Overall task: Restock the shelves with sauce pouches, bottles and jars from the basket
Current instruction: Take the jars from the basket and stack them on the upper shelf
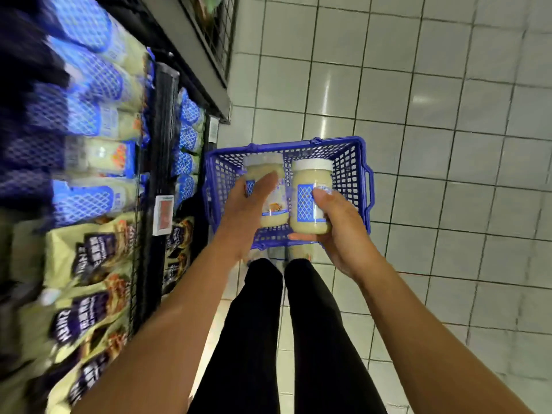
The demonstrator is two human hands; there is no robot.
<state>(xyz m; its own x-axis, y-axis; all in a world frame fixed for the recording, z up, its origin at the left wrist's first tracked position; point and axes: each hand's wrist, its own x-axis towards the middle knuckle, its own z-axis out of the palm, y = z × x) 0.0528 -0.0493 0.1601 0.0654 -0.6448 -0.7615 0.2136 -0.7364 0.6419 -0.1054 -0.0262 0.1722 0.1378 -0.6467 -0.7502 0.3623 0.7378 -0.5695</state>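
Left-hand jar (273, 209), right-hand jar (312, 177), blue-lattice labels, writing blurred, above basket (352, 174)

Your left hand (251, 201) grips one white-lidded jar (270, 192); just right of that grip, your right hand (334, 222) holds another jar (312, 195), both above the blue basket (357, 171).

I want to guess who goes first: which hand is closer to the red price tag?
Left. The left hand is to the right of the price tag; the right hand is farther right, beyond the left one.
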